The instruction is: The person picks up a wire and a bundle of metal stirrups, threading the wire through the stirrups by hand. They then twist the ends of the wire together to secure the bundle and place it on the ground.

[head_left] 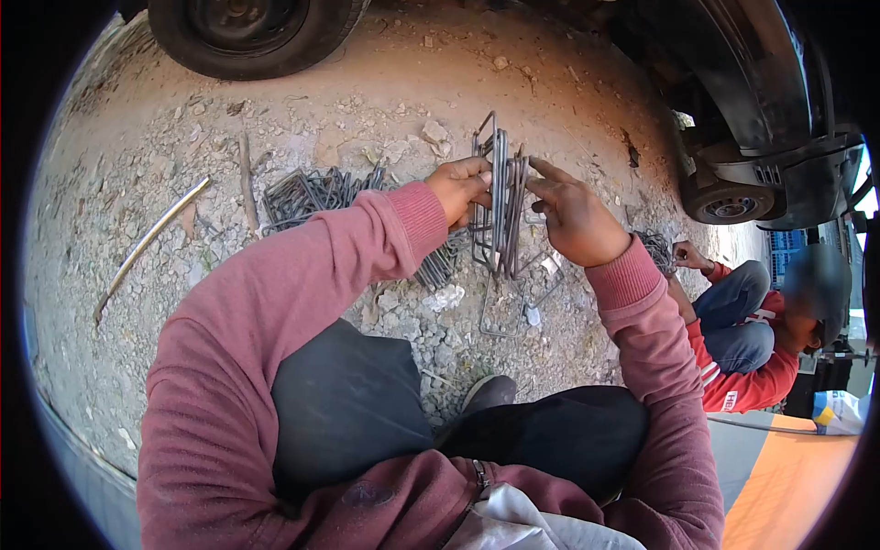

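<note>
I hold a bundle of bent steel stirrups (498,197) upright in front of me. My left hand (461,188) grips the bundle on its left side. My right hand (573,217) touches its right side, the forefinger stretched out along the top of the wires. Both arms are in dusty pink sleeves. Below the bundle a single wire stirrup (507,312) lies flat on the gravel.
A heap of more stirrups (312,194) lies on the stony ground behind my left arm. A long bent rod (147,246) lies at the left. Vehicle tyres (247,32) stand at the back. Another person in a red top (752,367) sits at the right handling wire.
</note>
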Tool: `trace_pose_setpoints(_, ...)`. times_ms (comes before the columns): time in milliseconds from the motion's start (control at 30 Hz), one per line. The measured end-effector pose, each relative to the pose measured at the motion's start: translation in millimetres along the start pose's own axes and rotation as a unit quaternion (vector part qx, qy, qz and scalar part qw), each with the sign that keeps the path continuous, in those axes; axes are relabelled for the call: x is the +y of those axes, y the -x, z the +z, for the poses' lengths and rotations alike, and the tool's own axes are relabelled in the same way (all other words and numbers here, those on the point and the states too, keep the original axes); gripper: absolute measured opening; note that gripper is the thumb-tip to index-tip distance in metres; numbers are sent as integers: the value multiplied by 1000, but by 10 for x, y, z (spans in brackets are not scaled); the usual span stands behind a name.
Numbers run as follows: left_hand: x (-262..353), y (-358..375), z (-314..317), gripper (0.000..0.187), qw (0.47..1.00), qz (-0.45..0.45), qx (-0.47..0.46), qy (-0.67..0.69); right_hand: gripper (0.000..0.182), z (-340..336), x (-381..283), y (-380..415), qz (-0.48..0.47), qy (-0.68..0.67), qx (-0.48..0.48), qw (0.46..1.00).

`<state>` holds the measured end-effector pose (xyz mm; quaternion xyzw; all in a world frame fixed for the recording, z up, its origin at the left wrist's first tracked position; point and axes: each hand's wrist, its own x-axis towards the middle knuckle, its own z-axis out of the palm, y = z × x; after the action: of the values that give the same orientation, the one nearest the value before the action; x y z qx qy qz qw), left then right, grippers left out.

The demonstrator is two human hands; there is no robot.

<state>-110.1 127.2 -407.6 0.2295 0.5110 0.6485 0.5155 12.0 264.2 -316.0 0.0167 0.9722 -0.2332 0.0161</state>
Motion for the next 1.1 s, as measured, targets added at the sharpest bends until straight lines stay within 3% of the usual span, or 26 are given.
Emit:
trace_pose_setpoints(33,-15,-13,3,21,1000,3,-3,5,41,1,25,5,-54,116,26,991)
trace_pose_setpoints(167,54,99,45,23,997,-26,-70,37,16,61,17,35,-44,110,-9,993)
trace_pose_setpoints(200,67,115,41,22,995,-27,-85,43,11,68,-15,50,-48,145,24,988)
trace_pose_setpoints(300,173,113,61,22,987,-15,-48,-149,9,-78,-114,102,-19,206,1,978)
trace_pose_setpoints(433,496,186,-135,21,903,32,102,-416,8,-383,-117,207,26,234,43,971)
trace_pose_setpoints(533,646,331,106,22,861,76,34,-502,8,-347,-33,242,32,236,51,970)
trace_pose_setpoints(600,585,322,88,23,900,77,-4,-430,9,-316,19,205,40,234,56,970)
trace_pose_setpoints(667,396,210,25,28,928,103,-66,-353,9,-241,36,150,-21,232,109,966)
trace_pose_setpoints(800,349,202,136,32,935,113,-96,-321,8,-173,-20,41,-57,222,155,961)
trace_pose_setpoints(900,264,98,51,33,942,133,-96,-293,8,-109,55,12,-86,219,186,954)
trace_pose_setpoints(933,208,94,99,30,937,182,-73,-291,7,-83,77,26,-101,218,198,950)
trace_pose_setpoints(1033,232,119,103,27,938,102,-79,-323,8,-54,60,50,-162,161,244,943)
trace_pose_setpoints(1067,132,56,33,27,932,164,-58,-318,12,-55,115,64,-185,93,302,930)
trace_pose_setpoints(1100,181,79,-8,27,945,125,-29,-302,12,-69,174,145,-107,16,336,936)
